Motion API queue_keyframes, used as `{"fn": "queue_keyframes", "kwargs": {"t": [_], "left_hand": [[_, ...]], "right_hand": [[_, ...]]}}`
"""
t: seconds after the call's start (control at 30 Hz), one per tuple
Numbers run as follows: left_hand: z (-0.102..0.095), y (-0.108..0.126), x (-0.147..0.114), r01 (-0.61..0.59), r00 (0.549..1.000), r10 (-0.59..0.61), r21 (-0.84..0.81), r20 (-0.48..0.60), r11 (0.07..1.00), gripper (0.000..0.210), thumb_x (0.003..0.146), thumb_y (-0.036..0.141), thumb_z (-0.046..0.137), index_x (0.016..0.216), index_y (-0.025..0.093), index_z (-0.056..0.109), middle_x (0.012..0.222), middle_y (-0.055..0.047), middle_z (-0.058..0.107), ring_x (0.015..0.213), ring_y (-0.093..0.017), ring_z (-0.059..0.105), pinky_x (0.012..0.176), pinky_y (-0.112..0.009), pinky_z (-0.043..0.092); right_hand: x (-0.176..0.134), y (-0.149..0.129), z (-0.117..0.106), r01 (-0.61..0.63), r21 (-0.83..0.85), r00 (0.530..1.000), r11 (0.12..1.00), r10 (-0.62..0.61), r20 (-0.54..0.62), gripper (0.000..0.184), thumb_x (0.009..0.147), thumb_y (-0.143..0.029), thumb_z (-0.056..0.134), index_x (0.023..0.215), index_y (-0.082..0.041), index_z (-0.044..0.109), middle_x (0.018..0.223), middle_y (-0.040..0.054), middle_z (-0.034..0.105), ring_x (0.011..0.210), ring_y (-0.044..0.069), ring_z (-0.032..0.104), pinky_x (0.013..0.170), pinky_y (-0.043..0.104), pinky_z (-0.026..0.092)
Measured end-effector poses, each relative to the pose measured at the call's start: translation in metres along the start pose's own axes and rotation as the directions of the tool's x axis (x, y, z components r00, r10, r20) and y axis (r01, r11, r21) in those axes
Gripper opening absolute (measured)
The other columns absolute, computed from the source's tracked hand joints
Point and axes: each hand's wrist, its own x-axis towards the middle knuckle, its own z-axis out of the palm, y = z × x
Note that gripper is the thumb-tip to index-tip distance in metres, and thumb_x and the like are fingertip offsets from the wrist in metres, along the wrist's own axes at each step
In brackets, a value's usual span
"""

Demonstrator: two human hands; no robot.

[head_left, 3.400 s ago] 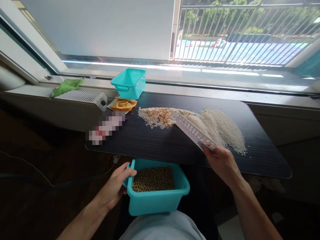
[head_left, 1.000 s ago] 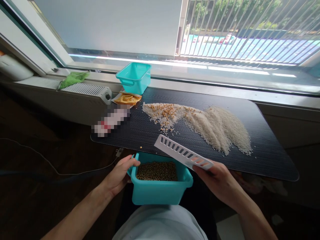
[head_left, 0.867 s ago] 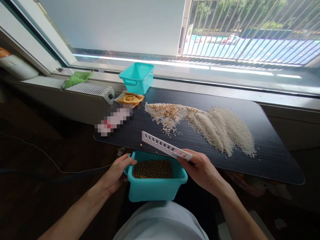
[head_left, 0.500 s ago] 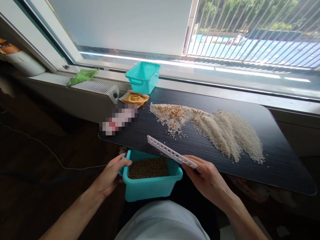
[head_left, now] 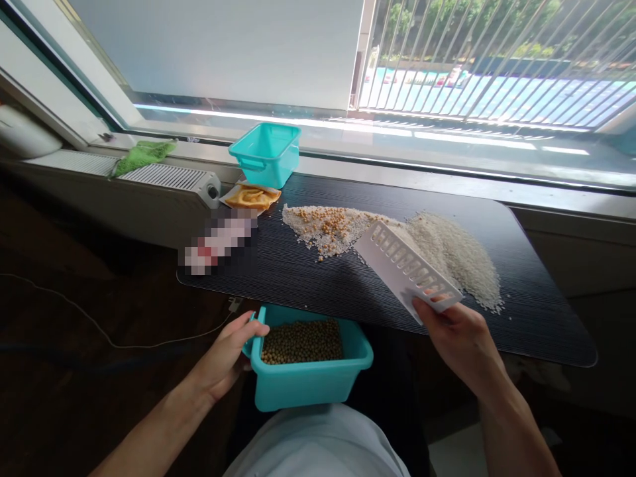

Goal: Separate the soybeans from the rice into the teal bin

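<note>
My left hand (head_left: 236,348) grips the left end of a teal plastic bin (head_left: 308,384), thumb over its rim. Dried peas or similar round, brownish-green beans (head_left: 303,341) cover the bin's bottom. A white slotted plastic piece (head_left: 405,268), flat-sided with a row of openings along one face, is pinched at its near end by my right hand (head_left: 454,331). It hangs tilted over the table, in front of a long heap of white rice (head_left: 447,248). Yellowish-orange round beans (head_left: 335,222) lie scattered on the rice's left part.
The dark table (head_left: 298,278) has a rounded edge just beyond the bin. A second teal bin (head_left: 268,156) stands at its back left, beside a yellow cloth-like item (head_left: 252,197). A blurred-out object lies nearby. A green cloth (head_left: 144,157) rests on the radiator (head_left: 169,177).
My right hand has moved right with the white slotted piece, away from the bin's edge and out over the table, turning its slotted face into view. My left hand keeps hold of the bin.
</note>
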Motion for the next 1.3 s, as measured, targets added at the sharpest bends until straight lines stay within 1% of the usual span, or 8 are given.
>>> {"fn": "queue_keyframes", "kwargs": {"t": [0.13, 0.27, 0.4, 0.6, 0.73, 0.97, 1.17, 1.3], "left_hand": [[0.004, 0.0, 0.0, 0.007, 1.0, -0.008, 0.02, 0.02, 1.0, 0.029, 0.06, 0.028, 0.076, 0.078, 0.021, 0.054, 0.061, 0.007, 0.052, 0.05, -0.012, 0.051, 0.052, -0.023, 0.044], [0.006, 0.001, -0.002, -0.002, 1.0, 0.001, 0.03, 0.016, 1.0, 0.03, 0.058, 0.028, 0.076, 0.078, 0.021, 0.054, 0.056, 0.009, 0.046, 0.046, -0.011, 0.049, 0.048, -0.022, 0.039], [0.005, 0.0, -0.002, -0.008, 1.0, 0.007, 0.032, 0.008, 0.999, 0.03, 0.058, 0.028, 0.075, 0.078, 0.021, 0.054, 0.056, 0.009, 0.045, 0.044, -0.01, 0.047, 0.047, -0.022, 0.038], [0.005, 0.0, -0.001, -0.005, 1.0, 0.005, 0.024, -0.002, 1.0, 0.03, 0.058, 0.027, 0.076, 0.074, 0.021, 0.051, 0.056, 0.009, 0.044, 0.049, -0.011, 0.05, 0.051, -0.021, 0.043], [0.006, 0.0, -0.001, -0.006, 1.0, 0.007, 0.029, -0.019, 1.0, 0.031, 0.057, 0.027, 0.076, 0.074, 0.021, 0.05, 0.058, 0.009, 0.045, 0.05, -0.011, 0.05, 0.049, -0.02, 0.041], [0.007, 0.0, -0.001, -0.01, 1.0, 0.011, 0.026, -0.021, 1.0, 0.033, 0.056, 0.028, 0.076, 0.072, 0.022, 0.047, 0.055, 0.01, 0.041, 0.049, -0.012, 0.049, 0.047, -0.021, 0.035], [0.003, -0.001, 0.002, -0.003, 1.0, 0.003, 0.014, -0.021, 1.0, 0.035, 0.056, 0.029, 0.076, 0.074, 0.022, 0.047, 0.055, 0.01, 0.043, 0.044, -0.009, 0.043, 0.048, -0.022, 0.036], [0.001, -0.001, 0.003, -0.023, 0.999, 0.023, 0.018, -0.04, 1.0, 0.033, 0.056, 0.029, 0.076, 0.074, 0.021, 0.049, 0.055, 0.01, 0.042, 0.045, -0.01, 0.044, 0.045, -0.021, 0.033]], "right_hand": [[0.012, -0.004, 0.005, -0.014, 0.03, 1.0, 0.999, 0.013, 0.007, 0.02, 0.082, -0.035, 0.058, 0.081, -0.022, 0.074, 0.077, 0.0031, 0.075, 0.068, 0.021, 0.069, 0.061, 0.028, 0.054], [0.016, -0.004, 0.014, 0.027, 0.066, 0.994, 0.997, -0.034, 0.108, 0.025, 0.086, -0.036, 0.056, 0.075, -0.02, 0.071, 0.07, 0.0015, 0.071, 0.062, 0.018, 0.064, 0.056, 0.025, 0.05], [0.012, -0.005, 0.012, 0.046, 0.084, 0.984, 0.995, -0.059, 0.169, 0.027, 0.087, -0.036, 0.055, 0.071, -0.019, 0.068, 0.068, 0.001, 0.068, 0.062, 0.017, 0.062, 0.056, 0.025, 0.048], [0.023, -0.004, 0.017, 0.037, 0.043, 0.989, 0.998, -0.043, 0.139, 0.027, 0.087, -0.037, 0.054, 0.073, -0.019, 0.069, 0.068, 0.0007, 0.068, 0.062, 0.017, 0.062, 0.056, 0.025, 0.047], [0.029, -0.006, 0.021, 0.055, 0.039, 0.981, 0.998, -0.062, 0.184, 0.026, 0.088, -0.036, 0.054, 0.078, -0.02, 0.071, 0.066, -0.0007, 0.066, 0.061, 0.016, 0.061, 0.055, 0.023, 0.046], [0.021, -0.013, 0.012, 0.081, 0.063, 0.963, 0.995, -0.095, 0.252, 0.026, 0.091, -0.035, 0.053, 0.086, -0.02, 0.073, 0.085, 0.0019, 0.073, 0.078, 0.018, 0.066, 0.063, 0.022, 0.047], [0.026, -0.01, 0.022, 0.092, 0.078, 0.97, 0.993, -0.107, 0.217, 0.029, 0.09, -0.039, 0.054, 0.084, -0.018, 0.073, 0.076, 0.0008, 0.071, 0.068, 0.016, 0.063, 0.058, 0.022, 0.046], [0.025, -0.011, 0.021, 0.086, 0.092, 0.968, 0.992, -0.105, 0.226, 0.029, 0.089, -0.04, 0.055, 0.084, -0.019, 0.074, 0.072, 0.0016, 0.07, 0.066, 0.017, 0.062, 0.057, 0.024, 0.046]]}}
